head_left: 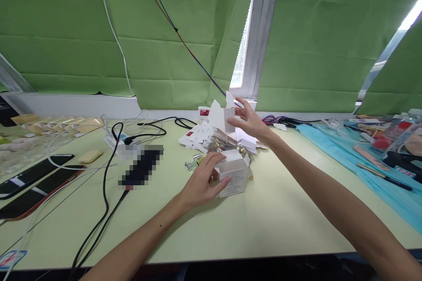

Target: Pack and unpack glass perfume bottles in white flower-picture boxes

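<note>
My left hand (204, 182) is wrapped round the left side of a small white box (234, 180) that stands on the pale table with its top flaps up. Farther back, my right hand (247, 117) grips a second white carton (224, 118) with raised flaps, thumb and fingers on its right side. Beneath that carton lies a pile of flattened white boxes (198, 136). Shiny metal pieces (216, 145) sit between the pile and the front box, with small metal cylinders (195, 161) beside my left hand.
Black cables (106, 184) cross the table (283, 228) at left, near a pixelated dark object (143, 167) and two dark phones (42, 193). Blue cloth (362, 158) with a pen (384, 176) and a bottle lies at right. Green curtains (184, 66) hang behind.
</note>
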A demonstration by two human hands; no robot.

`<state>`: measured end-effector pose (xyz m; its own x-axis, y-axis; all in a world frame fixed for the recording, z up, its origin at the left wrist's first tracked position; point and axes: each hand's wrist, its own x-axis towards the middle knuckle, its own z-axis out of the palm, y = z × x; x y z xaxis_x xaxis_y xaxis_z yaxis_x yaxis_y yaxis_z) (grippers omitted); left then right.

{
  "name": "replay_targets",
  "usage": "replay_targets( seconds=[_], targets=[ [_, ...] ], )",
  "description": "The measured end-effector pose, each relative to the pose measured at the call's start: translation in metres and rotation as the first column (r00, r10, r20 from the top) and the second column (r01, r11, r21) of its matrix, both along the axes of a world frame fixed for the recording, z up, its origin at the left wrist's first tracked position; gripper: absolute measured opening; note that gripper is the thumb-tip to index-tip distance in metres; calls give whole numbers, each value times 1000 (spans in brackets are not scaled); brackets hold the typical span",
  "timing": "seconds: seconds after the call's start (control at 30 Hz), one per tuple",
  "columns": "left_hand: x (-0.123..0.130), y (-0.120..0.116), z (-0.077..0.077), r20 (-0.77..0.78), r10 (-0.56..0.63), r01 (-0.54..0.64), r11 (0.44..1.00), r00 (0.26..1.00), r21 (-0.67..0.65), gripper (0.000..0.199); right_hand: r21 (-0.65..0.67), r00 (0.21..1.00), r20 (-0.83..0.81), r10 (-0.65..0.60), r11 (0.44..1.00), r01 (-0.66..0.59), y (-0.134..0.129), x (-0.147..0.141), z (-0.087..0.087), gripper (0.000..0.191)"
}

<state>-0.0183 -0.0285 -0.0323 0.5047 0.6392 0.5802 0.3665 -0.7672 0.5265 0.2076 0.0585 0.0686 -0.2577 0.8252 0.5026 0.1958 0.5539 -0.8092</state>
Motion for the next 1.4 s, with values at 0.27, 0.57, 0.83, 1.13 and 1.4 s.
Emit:
replay_targets(
  seconds=[0.27,0.57,0.83,1.13,1.4],
  targets=[
    [0,-2,0,35,17,-17,1000,999,11,47,93,988,-140,66,994,-54,-44,0,-29,107],
    [-3,-1,2,87,-8,-2,993,996,114,46,29,944,-321,81,997,-75,-72,-6,-44,109],
    [-3,0,5,89,-53,34,978,995,206,37,25,948,-300,104,995,-101,-84,-7,-56,106],
    [-3,-2,8,72,-25,-1,942,997,336,40,143,989,-143,33,990,-12,-88,-6,-62,109],
    [-4,-2,10,109,-67,26,940,992,341,46,339,998,38,-59,940,42,-94,-7,-63,112]
  ],
)
